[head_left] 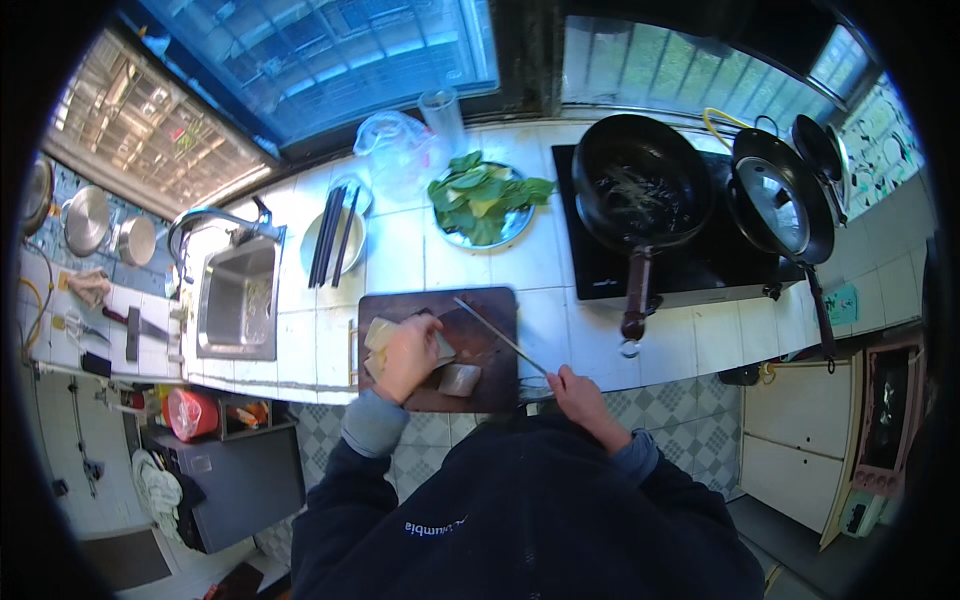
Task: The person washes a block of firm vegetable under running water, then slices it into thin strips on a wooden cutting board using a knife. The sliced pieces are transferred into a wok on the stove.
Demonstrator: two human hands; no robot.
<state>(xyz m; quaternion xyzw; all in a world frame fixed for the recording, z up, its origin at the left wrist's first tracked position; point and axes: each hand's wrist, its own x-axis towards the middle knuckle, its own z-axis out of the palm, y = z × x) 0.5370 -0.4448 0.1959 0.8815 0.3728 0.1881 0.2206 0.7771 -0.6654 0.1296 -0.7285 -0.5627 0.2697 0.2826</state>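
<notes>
My left hand (pixel 411 354) lies over the left part of a dark cutting board (pixel 491 390), its fingers bent down at a pale piece of food; whether they grip it is hidden. Pale yellowish pieces (pixel 379 335) lie beside that hand, and a whitish block (pixel 459 380) sits just right of it. In my right hand (pixel 576 391) is the handle end of a knife (pixel 499 334), seen edge-on, its thin blade slanting up and left across the board's right side. Behind the board, green leaves (pixel 480 196) fill a metal plate (pixel 517 234).
Dark chopsticks (pixel 328 238) lie across a white bowl (pixel 306 247), right of the sink (pixel 236 300). A wok (pixel 643 184) and a second lidded pan (pixel 780 199) stand on the black stove (pixel 600 271). A plastic bag (pixel 394 146) and a clear glass (pixel 442 116) stand by the window.
</notes>
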